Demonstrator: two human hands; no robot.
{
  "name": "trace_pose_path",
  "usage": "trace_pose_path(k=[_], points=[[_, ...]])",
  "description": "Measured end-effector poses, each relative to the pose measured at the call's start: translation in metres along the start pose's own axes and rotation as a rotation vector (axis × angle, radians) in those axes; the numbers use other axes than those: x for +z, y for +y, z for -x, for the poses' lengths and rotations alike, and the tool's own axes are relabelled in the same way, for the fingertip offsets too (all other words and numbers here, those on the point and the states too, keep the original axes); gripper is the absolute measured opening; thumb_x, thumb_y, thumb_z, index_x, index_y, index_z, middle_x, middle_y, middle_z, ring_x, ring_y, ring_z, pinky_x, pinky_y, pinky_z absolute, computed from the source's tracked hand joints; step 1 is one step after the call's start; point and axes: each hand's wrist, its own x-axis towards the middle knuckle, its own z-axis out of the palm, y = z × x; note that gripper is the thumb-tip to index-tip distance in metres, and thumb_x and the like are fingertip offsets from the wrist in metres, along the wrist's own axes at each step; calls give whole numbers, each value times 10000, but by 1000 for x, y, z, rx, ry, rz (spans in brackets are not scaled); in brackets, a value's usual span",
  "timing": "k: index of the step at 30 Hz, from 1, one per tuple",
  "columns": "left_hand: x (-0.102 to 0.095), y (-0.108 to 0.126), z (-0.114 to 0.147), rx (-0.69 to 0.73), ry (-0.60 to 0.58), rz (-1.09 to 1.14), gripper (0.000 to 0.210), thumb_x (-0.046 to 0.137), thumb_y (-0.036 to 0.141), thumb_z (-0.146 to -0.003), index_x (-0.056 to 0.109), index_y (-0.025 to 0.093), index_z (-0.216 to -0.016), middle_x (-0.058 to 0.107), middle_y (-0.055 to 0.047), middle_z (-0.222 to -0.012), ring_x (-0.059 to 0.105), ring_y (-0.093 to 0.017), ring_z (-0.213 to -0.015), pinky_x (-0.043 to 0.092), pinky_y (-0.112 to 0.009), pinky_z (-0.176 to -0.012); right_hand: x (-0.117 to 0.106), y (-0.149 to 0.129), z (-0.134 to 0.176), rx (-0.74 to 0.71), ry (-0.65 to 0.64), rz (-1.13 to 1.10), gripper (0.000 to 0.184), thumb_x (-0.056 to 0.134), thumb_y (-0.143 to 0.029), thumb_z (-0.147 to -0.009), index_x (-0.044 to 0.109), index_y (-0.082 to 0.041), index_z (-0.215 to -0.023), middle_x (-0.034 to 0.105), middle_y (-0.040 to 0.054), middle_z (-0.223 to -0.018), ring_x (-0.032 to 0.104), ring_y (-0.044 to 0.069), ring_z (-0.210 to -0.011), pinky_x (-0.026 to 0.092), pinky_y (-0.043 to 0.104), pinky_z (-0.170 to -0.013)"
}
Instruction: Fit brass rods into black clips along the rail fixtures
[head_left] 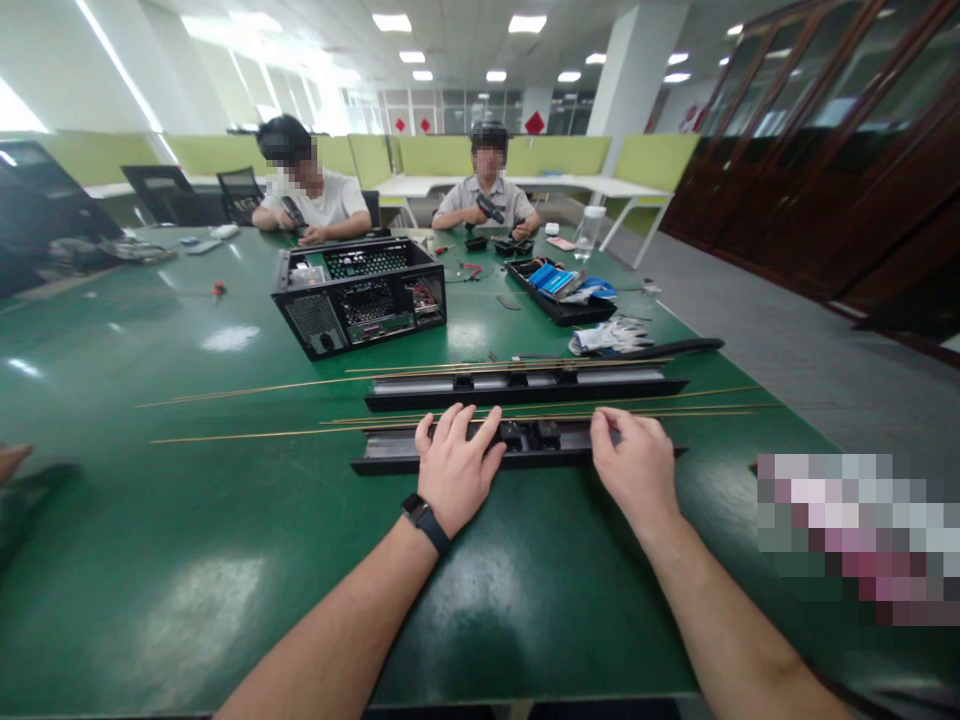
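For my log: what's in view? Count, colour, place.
Table: one, green, centre
Rails: two, black, foreground
Rods: several, golden, along rails
Case: one, black, beyond rails
Gloves: uncountable, white, beyond rails
Tray: one, black, beyond gloves
Bottle: one, clear, behind tray
People: two, pale shirts, opposite
Another's hand: one, bare, left edge
Partitions: several, green, background
Cabinet: one, brown, right
Watch: one, black, left wrist
Left hand: one, bare, on near rail
Right hand: one, bare, at rods

Green table (315, 510) (glossy), black rails (525, 394) atop
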Motion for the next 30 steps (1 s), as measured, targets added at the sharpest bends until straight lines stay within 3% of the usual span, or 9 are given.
trace_pose_path(k=[13, 30], points=[[1, 1, 0, -28, 2, 30, 358, 537, 409, -957, 595, 325, -1300, 569, -85, -1418, 391, -280, -1423, 185, -536, -1168, 1, -6, 3, -23, -1, -18, 213, 565, -328, -914, 725, -200, -974, 754, 69, -894, 667, 261, -906, 411, 376, -831], [2, 1, 1, 1, 8, 58, 264, 534, 364, -962, 670, 376, -1188, 553, -87, -1417, 391, -288, -1418, 173, -589, -1154, 0, -13, 5, -23, -11, -108, 199, 569, -330, -916, 704, -199, -981, 755, 71, -907, 688, 253, -891, 456, 382, -855]])
